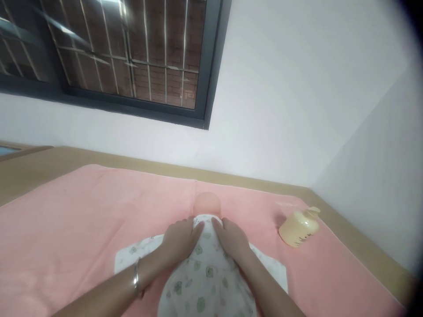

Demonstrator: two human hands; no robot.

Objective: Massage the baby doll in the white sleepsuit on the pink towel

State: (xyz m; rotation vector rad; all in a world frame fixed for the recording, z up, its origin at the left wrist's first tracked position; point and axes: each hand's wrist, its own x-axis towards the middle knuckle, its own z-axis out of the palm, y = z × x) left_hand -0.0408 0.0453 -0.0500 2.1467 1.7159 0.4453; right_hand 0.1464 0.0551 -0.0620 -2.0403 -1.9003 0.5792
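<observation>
A bald-headed baby doll (206, 203) lies with its head pointing away from me, dressed in a white garment (205, 275) printed with small green and grey figures. Just below the head, my left hand (183, 237) grips one side of the doll's upper body, its thumb on top of the cloth. On the opposite side my right hand (233, 237) does the same, thumb near the collar. The fingers of both hands are partly hidden. The garment's sleeves spread out to either side beneath my forearms. A silver bangle (136, 277) circles my left wrist.
The doll rests on a pink mat (132, 198) over a tan surface (76, 154). A pale yellow pump bottle (299, 228) stands on the mat to the right. Behind are a white wall (264, 88) and a dark-framed window (208, 66) with bars.
</observation>
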